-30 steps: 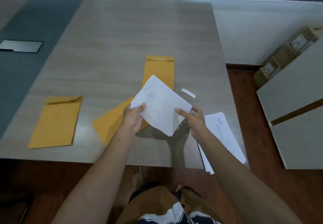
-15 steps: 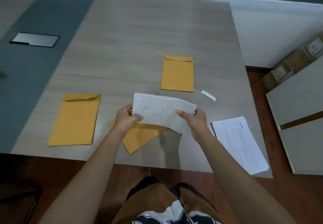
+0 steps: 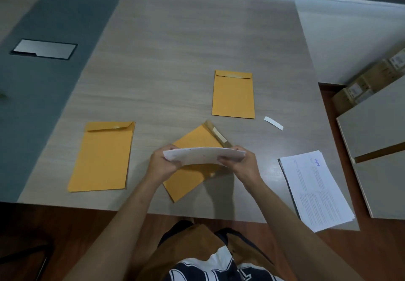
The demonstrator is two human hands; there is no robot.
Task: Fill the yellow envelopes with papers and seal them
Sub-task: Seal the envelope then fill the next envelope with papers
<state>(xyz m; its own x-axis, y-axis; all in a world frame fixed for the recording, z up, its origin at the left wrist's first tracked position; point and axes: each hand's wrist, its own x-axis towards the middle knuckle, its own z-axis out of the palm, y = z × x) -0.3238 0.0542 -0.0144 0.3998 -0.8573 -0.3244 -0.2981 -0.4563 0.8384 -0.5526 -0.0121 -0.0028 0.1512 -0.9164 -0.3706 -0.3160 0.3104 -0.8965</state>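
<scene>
I hold a folded white paper (image 3: 203, 156) level above the table, my left hand (image 3: 162, 166) gripping its left end and my right hand (image 3: 243, 164) its right end. Right under it lies a yellow envelope (image 3: 192, 177), turned diagonally, its flap (image 3: 217, 133) open and a pale adhesive strip showing. A second yellow envelope (image 3: 103, 158) lies flat to the left with its flap folded down. A third yellow envelope (image 3: 233, 94) lies farther back on the right. A stack of printed white sheets (image 3: 317, 193) rests at the table's right front corner.
A small white paper strip (image 3: 273, 123) lies right of the far envelope. The wood-grain table (image 3: 175, 50) has a dark inset panel (image 3: 43, 48) at the far left. Cardboard boxes (image 3: 368, 83) and grey boards (image 3: 377, 131) stand to the right on the floor.
The paper has been lowered and tilted from facing me to nearly edge-on, lying level over the diagonal envelope. Both hands have kept their grip on its ends.
</scene>
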